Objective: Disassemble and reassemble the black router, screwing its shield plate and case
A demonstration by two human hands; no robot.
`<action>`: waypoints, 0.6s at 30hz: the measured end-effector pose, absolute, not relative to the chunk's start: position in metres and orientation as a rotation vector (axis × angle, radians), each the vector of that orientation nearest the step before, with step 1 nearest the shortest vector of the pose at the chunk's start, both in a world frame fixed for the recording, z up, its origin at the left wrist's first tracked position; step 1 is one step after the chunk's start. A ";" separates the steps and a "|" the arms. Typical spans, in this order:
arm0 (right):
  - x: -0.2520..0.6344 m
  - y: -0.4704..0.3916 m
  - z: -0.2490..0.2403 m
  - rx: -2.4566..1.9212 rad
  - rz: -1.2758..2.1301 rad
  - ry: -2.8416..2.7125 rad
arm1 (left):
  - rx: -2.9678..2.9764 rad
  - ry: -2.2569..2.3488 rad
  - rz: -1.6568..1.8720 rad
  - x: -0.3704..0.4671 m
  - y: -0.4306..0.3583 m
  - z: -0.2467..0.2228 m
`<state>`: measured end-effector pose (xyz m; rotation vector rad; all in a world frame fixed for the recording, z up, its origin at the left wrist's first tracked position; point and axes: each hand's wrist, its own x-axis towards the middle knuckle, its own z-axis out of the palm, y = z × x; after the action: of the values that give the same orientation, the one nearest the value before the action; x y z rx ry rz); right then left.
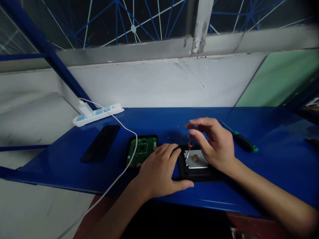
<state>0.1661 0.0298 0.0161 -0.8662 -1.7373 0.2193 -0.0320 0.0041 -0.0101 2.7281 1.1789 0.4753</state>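
Observation:
Pinched in the fingers of my right hand is a small screwdriver with a clear purplish handle. Its tip rests at the left edge of a silver metal plate, which has a small gold-coloured square on it. The plate sits inside a black plastic casing lying flat. My left hand lies with fingers stretched and thumb spread, touching the casing's left side. Just beyond that hand is a green circuit board in a black shell, partly covered by the hand and a cable.
A green-and-black screwdriver lies to the right on the blue table. To the left are a dark phone-like slab and a white power strip with a charger. A white cable crosses the table and hangs over its front edge.

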 end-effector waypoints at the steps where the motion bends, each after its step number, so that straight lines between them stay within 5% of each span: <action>1: 0.166 0.030 0.015 -0.865 0.226 -1.748 | 2.729 1.180 0.474 -0.032 0.004 -0.010; 18: 0.163 0.026 0.017 -0.770 0.342 -1.784 | 2.715 1.195 0.430 -0.031 0.003 -0.008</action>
<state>0.1629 0.0260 0.0174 -0.7700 -1.7843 0.3416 -0.0307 0.0030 -0.0076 2.7147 1.1953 0.4300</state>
